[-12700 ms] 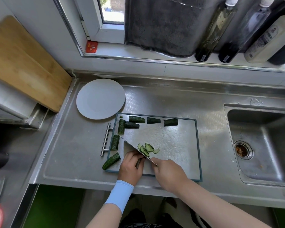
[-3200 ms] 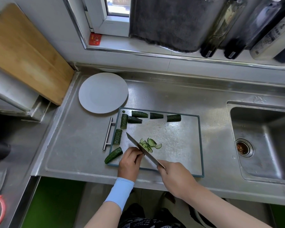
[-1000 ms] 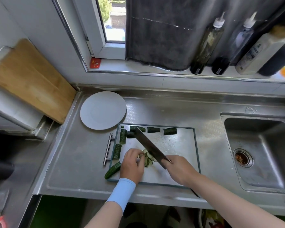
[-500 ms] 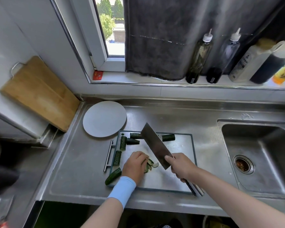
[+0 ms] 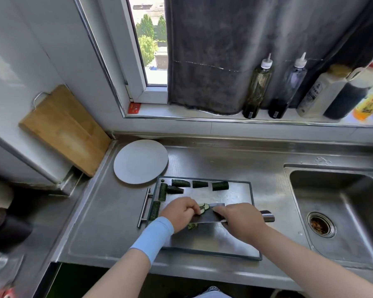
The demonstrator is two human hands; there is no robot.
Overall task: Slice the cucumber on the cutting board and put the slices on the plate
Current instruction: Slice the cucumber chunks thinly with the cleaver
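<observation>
— Quick, how did the cucumber look?

— Mostly short dark-green chunks [image 5: 200, 184], paler at the cut ends. Three lay in a row along the far edge of the cutting board [image 5: 235, 239], and three more ran down its left side. The thin slices [image 5: 204, 206], pale with green rims, sat overlapped on the flat of the knife [image 5: 211, 215]. A few more lay on the board right at the blade's near edge.

— Hands?

— The right hand [image 5: 241, 220] gripped the knife where blade meets handle, one finger stretched out over the blade. The handle's end poked out toward the sink [image 5: 342, 211]. The left hand [image 5: 180, 212], blue sleeve [image 5: 153, 237] at the wrist, had its fingers curled against the slices at the blade. I couldn't tell if it pinched any or only pushed.

— Plate?

— The grey plate [image 5: 140, 161] sat on the steel tabletop [image 5: 108, 222], just beside the board's far-left corner. The slices weren't on it yet.

— What differed from half a second before?

— The blade had been raised and tilted, tip toward the far edge. Now it lay flat across the middle of the board. The slices had been a small heap on the board under the left fingers, and now most rode on the blade. The chunks and the plate hadn't moved.
</observation>
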